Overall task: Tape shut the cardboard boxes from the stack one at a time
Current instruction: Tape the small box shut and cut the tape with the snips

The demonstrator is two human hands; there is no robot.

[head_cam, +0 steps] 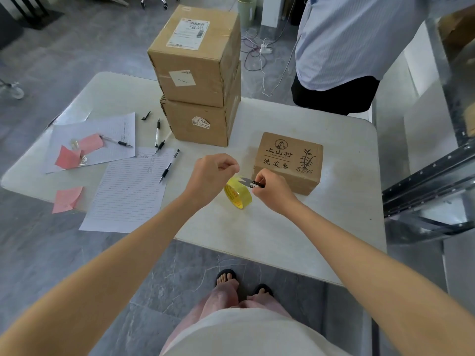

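Two plain cardboard boxes are stacked at the back of the white table (282, 227): the upper box (195, 57) on the lower box (200, 124). A smaller printed box (288, 160) lies to the right. In front of it a yellow roll of clear tape (237, 194) stands on edge. My left hand (210, 176) pinches the pulled end of the tape above the roll. My right hand (272, 194) grips small snips (250, 182) whose blades point left at the tape strip.
Lined paper sheets (128, 188), pink notes (66, 199) and several pens (168, 167) cover the table's left side. A person in a light shirt (354, 42) stands behind the table's right corner. A metal rack (431, 181) lies on the right. Cables (259, 52) trail on the floor.
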